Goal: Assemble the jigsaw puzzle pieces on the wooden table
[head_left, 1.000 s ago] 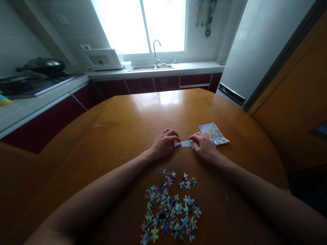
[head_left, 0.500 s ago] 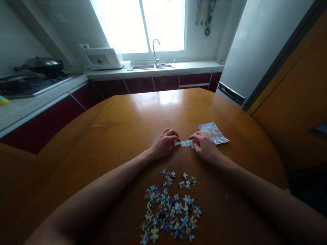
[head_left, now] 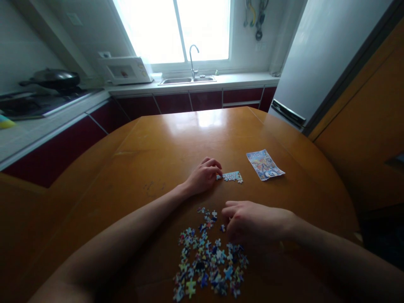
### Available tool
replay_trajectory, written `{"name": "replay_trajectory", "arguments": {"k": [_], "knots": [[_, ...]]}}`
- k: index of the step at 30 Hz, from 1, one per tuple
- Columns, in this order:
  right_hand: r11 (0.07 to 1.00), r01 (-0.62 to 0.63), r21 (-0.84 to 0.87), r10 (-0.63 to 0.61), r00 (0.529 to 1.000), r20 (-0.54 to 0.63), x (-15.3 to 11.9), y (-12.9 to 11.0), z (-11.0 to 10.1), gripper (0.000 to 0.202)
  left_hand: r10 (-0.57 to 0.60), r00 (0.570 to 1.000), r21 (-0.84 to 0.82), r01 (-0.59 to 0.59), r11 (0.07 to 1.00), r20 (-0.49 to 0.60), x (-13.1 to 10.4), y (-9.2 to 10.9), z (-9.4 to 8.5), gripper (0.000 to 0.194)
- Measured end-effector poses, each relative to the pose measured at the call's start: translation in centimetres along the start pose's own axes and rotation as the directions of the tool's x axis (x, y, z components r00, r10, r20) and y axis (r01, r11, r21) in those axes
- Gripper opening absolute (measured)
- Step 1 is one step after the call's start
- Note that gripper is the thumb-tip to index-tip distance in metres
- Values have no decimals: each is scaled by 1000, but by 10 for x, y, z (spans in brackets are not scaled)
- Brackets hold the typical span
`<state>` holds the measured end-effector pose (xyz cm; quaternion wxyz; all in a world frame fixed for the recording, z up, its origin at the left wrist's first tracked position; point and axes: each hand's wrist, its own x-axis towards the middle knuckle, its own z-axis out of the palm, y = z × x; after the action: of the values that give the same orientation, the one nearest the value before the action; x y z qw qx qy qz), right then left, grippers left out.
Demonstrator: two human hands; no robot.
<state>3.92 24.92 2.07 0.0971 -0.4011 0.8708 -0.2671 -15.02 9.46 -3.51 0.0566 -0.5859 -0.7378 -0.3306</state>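
The puzzle strip is touched at its left end by the left hand; loose pieces are neighboured by the right hand; neither grip's closure is discernible.

Joined strip: left end partly under left hand.
Loose pieces: some hidden by right hand.
Sheet: lettering too small.
Refrigerator: top cut off.

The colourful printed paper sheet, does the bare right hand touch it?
No, the sheet lies on the brown wooden table, apart from the right hand.
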Motion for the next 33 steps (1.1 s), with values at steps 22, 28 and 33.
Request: {"name": "replay_trajectory", "arguments": {"k": [22,28,33], "knots": [[984,-89,152,78,994,77,1,-5,2,10,0,1000,-13,0,1000,-7,-1,-1,1,35],[881,-302,364,359,928,-99,0,11,-2,16,6,1000,-12,-6,1000,-13,-1,-3,2,34],[825,-395,405,532,785,-318,2,38,7,11,19,999,-21,-19,1000,-27,0,-2,2,34]]}}
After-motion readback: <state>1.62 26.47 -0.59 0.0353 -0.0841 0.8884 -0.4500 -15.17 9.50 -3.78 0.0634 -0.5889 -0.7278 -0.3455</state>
